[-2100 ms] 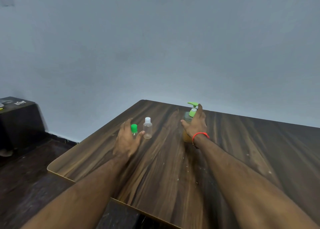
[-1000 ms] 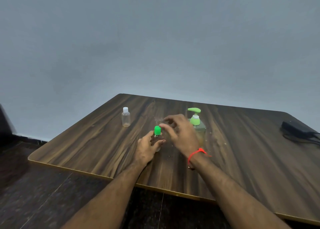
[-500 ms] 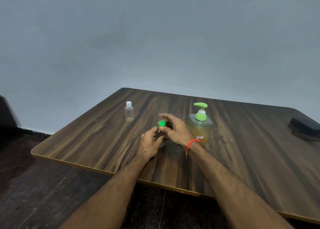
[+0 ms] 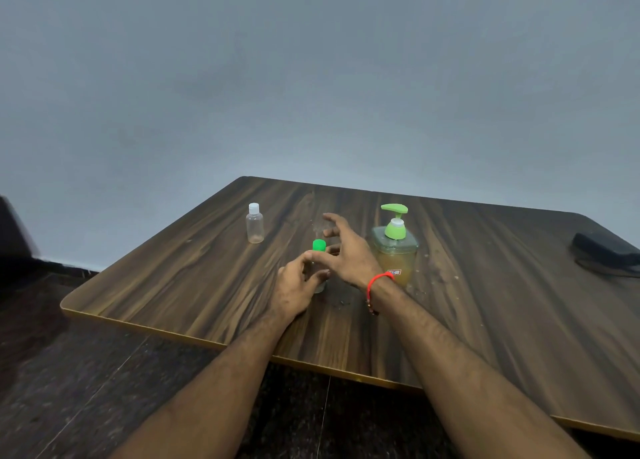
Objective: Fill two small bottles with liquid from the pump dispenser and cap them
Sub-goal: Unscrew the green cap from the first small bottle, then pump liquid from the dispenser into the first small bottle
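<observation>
While the left hand (image 4: pixel 294 287) curls its fingers and thumb round the clear body of the green-capped bottle (image 4: pixel 319 264), the right hand (image 4: pixel 346 250) hovers over the green cap (image 4: pixel 319 245) with its fingers spread and loosely bent, holding nothing. I cannot tell whether its thumb touches the cap or only sits just beside it.

That bottle stands upright on the wooden table (image 4: pixel 485 302), just left of the pump dispenser (image 4: pixel 394 247) and a little nearer the person. The white-capped bottle (image 4: pixel 255 223) stands alone, well to the left of the dispenser and slightly farther back, untouched. To the dispenser's far right a black object (image 4: pixel 606 254) lies at the table's edge.

Both small bottles look thin-walled and empty or nearly so — light, easy to tip and likely to dent under a hard squeeze, so the body wants a gentle wrap low down while the cap is pinched at its sides and twisted. The cap is small and smooth, and it could slip or roll once freed. By contrast the dispenser, squat and about half full of amber liquid, should stay put — its broad pump head is the place to press, straight down.
</observation>
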